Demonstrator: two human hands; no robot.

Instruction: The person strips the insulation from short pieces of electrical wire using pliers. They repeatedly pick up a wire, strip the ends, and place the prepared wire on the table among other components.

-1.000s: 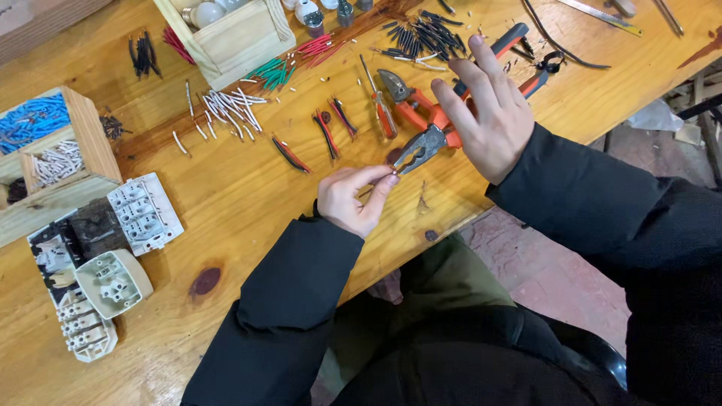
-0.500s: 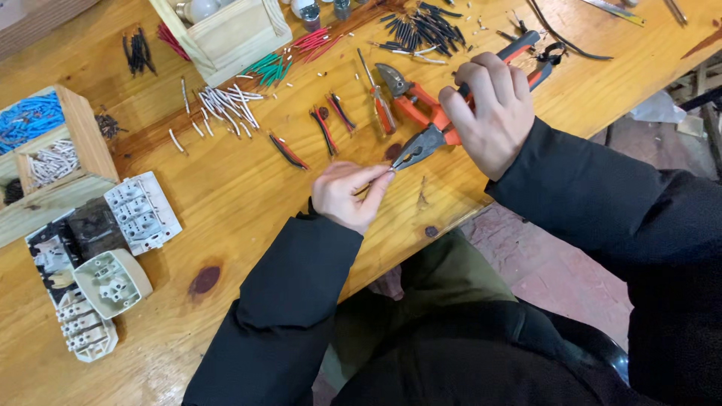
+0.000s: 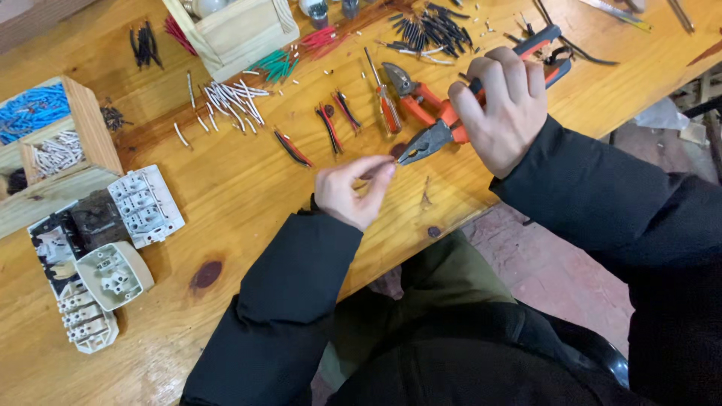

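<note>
Wooden workbench (image 3: 226, 188), varnished and knotted, seen from above with the person's dark sleeves and lap at the lower edge. Right hand (image 3: 505, 105) is wrapped shut around the red handles of a pair of pliers (image 3: 436, 135), whose grey nose points left and down toward the left hand (image 3: 352, 192). Left thumb and forefinger are pinched together on a short piece of wire (image 3: 394, 164), of which only the tip shows at the plier nose; the nose looks closed or nearly closed on that tip, though the contact is too small to confirm. The wire sits above the front part of the bench, between the two hands.

Judged by its look, the wire is very light, thin and bendable, easy to lose from a loose pinch and easy to kink; a hold close behind the worked end, as shown, seems best. The pliers are stiff and comparatively heavy, and are best held well back on the padded handles for leverage.

Behind the hands lie a second red-handled tool (image 3: 410, 90), a small screwdriver (image 3: 385, 105), red-and-black wire pairs (image 3: 331, 124), white wire pieces (image 3: 229, 101) and black pieces (image 3: 436, 30). At left stand a wooden box of blue and white parts (image 3: 56, 143) and several white socket parts (image 3: 113, 274).
</note>
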